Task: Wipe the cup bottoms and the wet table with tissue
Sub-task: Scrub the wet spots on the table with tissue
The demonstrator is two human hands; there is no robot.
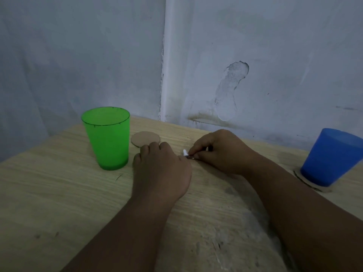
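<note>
Head view, read from left to right: the green cup (107, 138) stands upright on the table (49, 183), off its round cardboard coaster (145, 138), which lies bare just beside the cup at about its two o'clock. Next comes the left hand (161, 171), palm down on the wood with the fingers curled under; it seems to press on something beneath it, but what it covers is hidden. Touching its knuckle side, at about two o'clock from it, a small white scrap of tissue (185, 152) peeks out, pinched between the thumb and fingertips of the right hand (218, 152), whose other fingers are folded in. So the tissue lies between the two hands, and how far it runs under the left palm cannot be told. Farthest right, at three o'clock from the hands and well apart, the blue cup (332, 157) stands on its own coaster (306, 182). My judgement is that the coming wipe turns on this: the green cup sits at nine o'clock from the tissue, just beyond the left hand, which is the nearer one to lift it while the right brings the tissue under.
</note>
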